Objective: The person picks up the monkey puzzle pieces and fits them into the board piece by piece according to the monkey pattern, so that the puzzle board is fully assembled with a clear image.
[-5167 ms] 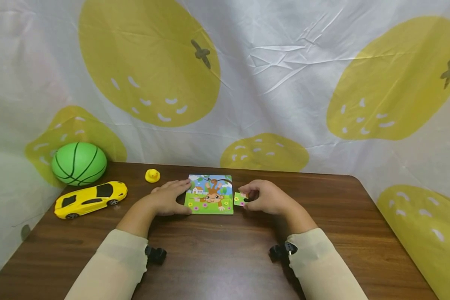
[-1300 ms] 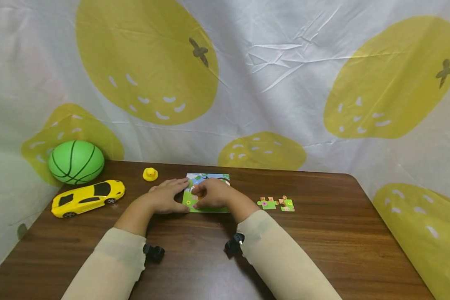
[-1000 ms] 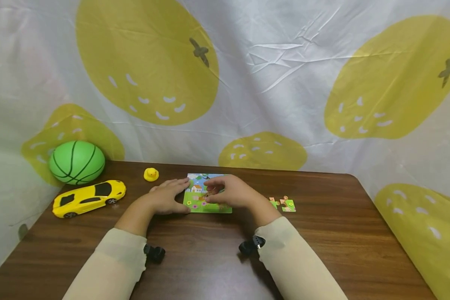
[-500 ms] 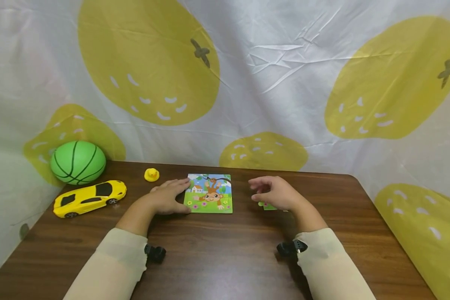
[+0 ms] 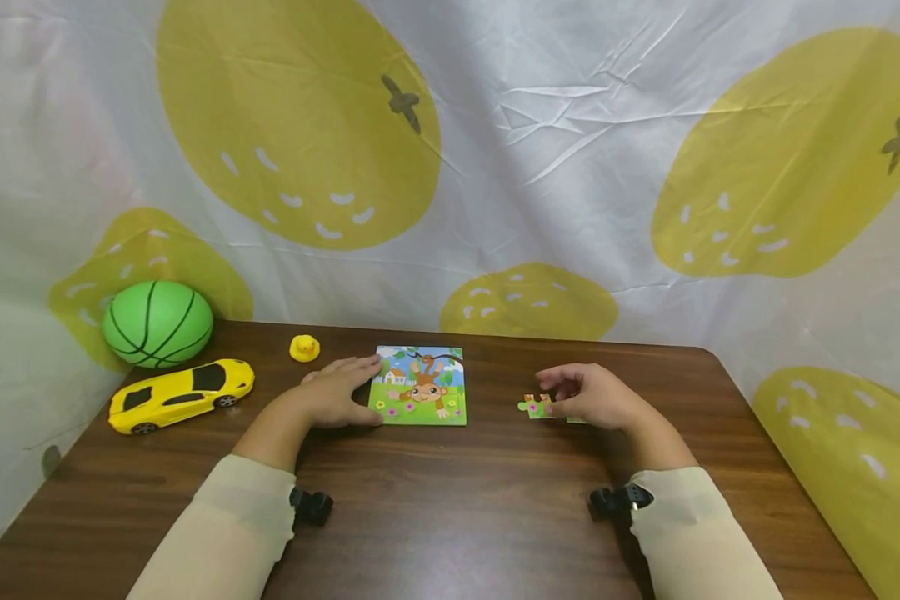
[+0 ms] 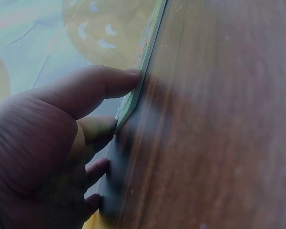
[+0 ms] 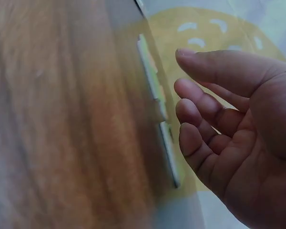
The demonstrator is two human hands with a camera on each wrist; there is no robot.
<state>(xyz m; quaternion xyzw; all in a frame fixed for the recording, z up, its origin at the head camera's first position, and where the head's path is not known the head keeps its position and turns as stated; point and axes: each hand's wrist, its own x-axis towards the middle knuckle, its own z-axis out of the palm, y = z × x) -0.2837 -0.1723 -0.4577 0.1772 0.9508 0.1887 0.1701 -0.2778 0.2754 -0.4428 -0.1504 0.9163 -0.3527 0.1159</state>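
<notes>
A square jigsaw puzzle (image 5: 418, 387) with a monkey picture lies flat near the table's far edge. My left hand (image 5: 335, 394) rests at its left side, thumb by the near corner and fingertips by the far corner. In the left wrist view the thumb (image 6: 102, 83) touches the edge of the puzzle. My right hand (image 5: 588, 395) hovers over loose puzzle pieces, fingers loosely bent with nothing between them. One green piece (image 5: 534, 407) shows left of the thumb; another (image 5: 576, 420) is mostly hidden under the hand. Seen from the right wrist, the pieces (image 7: 169, 155) lie apart from the fingertips.
A yellow toy car (image 5: 183, 396) and a green ball (image 5: 158, 323) stand at the table's left. Between them and the puzzle sits a small yellow duck (image 5: 304, 348). A cloth with a lemon print (image 5: 528, 304) hangs behind the wooden table (image 5: 435, 508).
My right hand leaves the puzzle and moves right to the loose pieces. Earlier it held a green piece at the puzzle's right side. The left hand stays in place.
</notes>
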